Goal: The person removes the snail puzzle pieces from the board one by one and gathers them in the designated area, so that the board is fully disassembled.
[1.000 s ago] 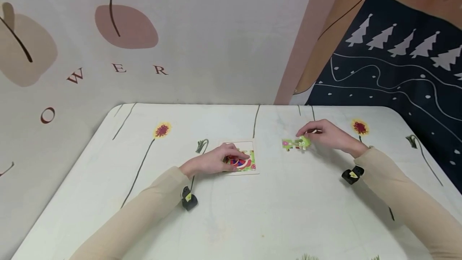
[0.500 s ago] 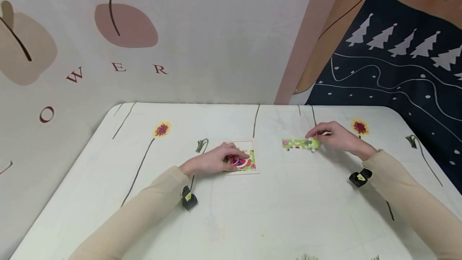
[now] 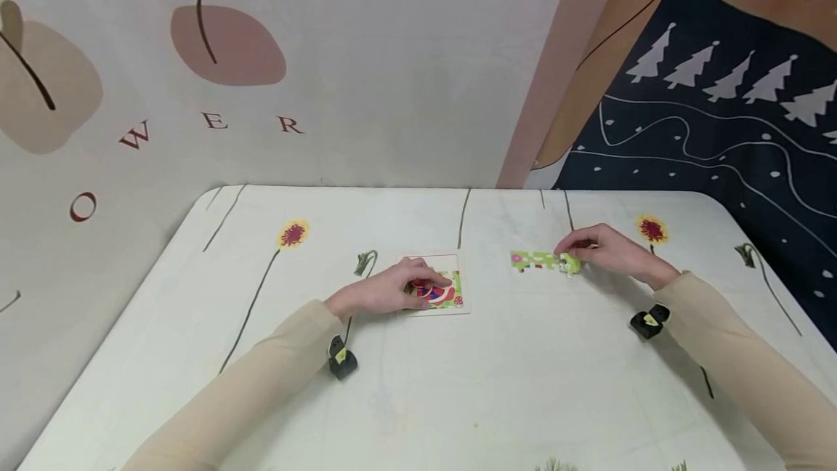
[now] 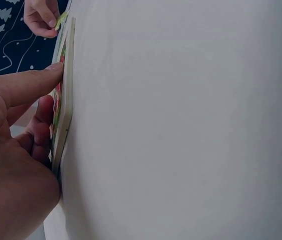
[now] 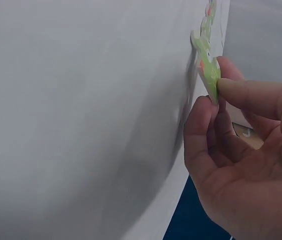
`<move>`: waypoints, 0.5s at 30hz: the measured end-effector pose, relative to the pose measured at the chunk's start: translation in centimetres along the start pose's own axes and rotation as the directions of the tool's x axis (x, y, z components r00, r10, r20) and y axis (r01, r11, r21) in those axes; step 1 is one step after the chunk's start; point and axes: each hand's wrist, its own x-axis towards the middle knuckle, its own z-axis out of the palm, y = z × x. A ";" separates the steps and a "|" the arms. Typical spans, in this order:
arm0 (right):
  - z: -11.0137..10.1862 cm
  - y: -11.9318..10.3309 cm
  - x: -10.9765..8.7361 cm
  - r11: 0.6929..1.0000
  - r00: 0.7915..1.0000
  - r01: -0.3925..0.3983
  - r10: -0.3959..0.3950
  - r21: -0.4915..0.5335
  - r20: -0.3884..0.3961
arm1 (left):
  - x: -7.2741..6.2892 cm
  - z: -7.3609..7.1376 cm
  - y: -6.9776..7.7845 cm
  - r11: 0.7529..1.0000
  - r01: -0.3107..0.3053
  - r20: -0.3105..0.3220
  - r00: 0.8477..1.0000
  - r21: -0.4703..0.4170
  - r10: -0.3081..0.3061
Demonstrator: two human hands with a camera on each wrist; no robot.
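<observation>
A framed jigsaw puzzle (image 3: 451, 296) with red, blue and green printing lies flat near the table's middle. My left hand (image 3: 391, 288) rests on its left part, thumb and fingertips touching the surface and covering some of the picture. In the left wrist view the puzzle's pale edge (image 4: 67, 110) shows below the thumb. Farther right, my right hand (image 3: 604, 247) pinches a green jigsaw piece (image 3: 570, 264) between thumb and fingers. The right wrist view has that piece (image 5: 209, 75) tilted up off the table. Left of it lie green jigsaw pieces (image 3: 532, 260) in a row.
A white cloth with printed flowers covers the table (image 3: 425, 384). Behind its back edge hangs a printed backdrop (image 3: 405, 107) with letters, and a dark panel with white trees (image 3: 706, 137) stands at the right. Each wrist carries a small black camera (image 3: 342, 358).
My right hand has moved a little to the right with the green jigsaw piece, away from the row's left end. My left hand has stayed on the puzzle.
</observation>
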 end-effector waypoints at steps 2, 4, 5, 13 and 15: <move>0.1 0.0 0.1 1.000 1.000 -0.018 0.018 0.004 0.003 | 0.0 0.0 0.0 1.000 -0.004 -0.001 1.000 0.004 0.004; 0.1 0.0 0.3 1.000 1.000 -0.030 0.030 0.005 0.008 | 0.0 0.0 0.0 1.000 -0.006 -0.002 1.000 0.005 0.006; 0.1 0.1 0.3 0.999 0.999 -0.037 0.037 0.005 0.011 | 0.0 0.1 -0.1 1.000 -0.007 -0.002 1.000 0.006 0.007; 0.2 0.2 0.6 1.000 0.999 -0.029 0.029 -0.004 0.015 | 0.1 0.0 -0.1 1.000 -0.003 -0.004 1.000 0.002 0.003; 0.2 0.2 0.7 1.000 1.000 -0.023 0.023 -0.008 0.012 | 0.0 0.0 -0.1 1.000 -0.003 -0.005 1.000 0.002 0.003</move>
